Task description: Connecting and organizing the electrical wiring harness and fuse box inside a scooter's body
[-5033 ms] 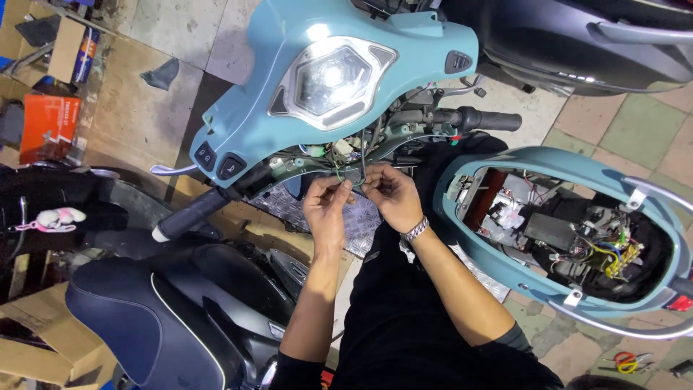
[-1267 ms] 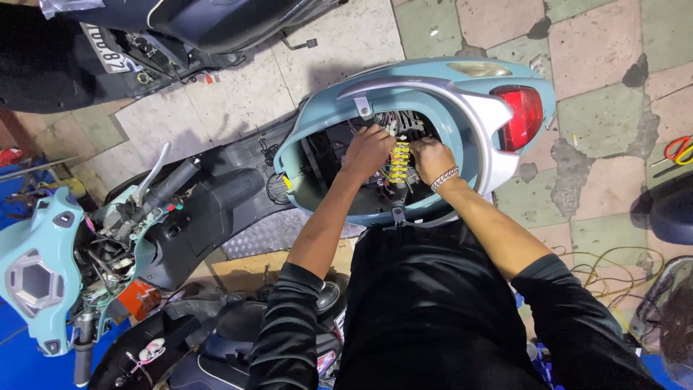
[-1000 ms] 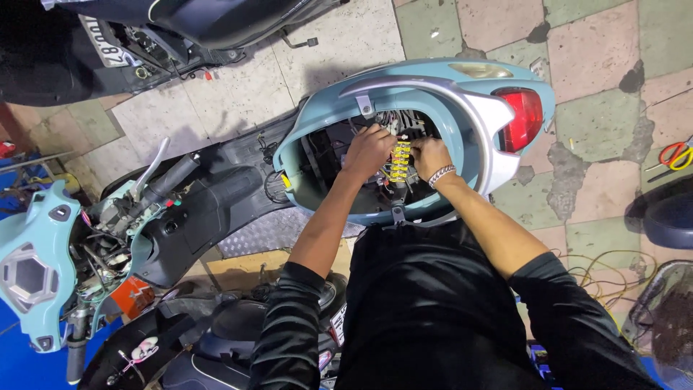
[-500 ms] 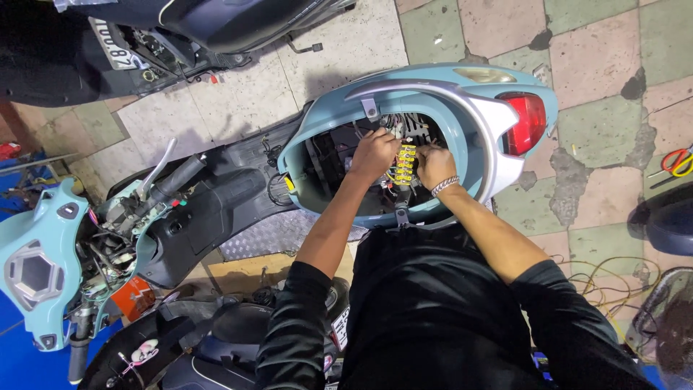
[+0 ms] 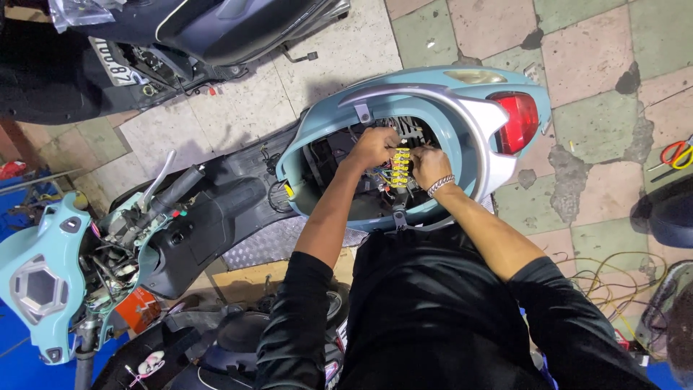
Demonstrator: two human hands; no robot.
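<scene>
Hands first — both sit inside the open seat bay of the light blue scooter (image 5: 433,101). The left hand (image 5: 373,146) is curled at the bay's upper edge, fingers bunched on wiring beside the yellow connector strip (image 5: 400,167); what exactly it pinches I can't tell. The right hand (image 5: 429,166), with a bracelet, has fingers closed against the strip's other side. I'd steady the strip with one hand and tug each wire gently, no yanking. Past the strip the bay is dark — wires blur together. The tail light (image 5: 518,121) sits at the scooter's back end.
</scene>
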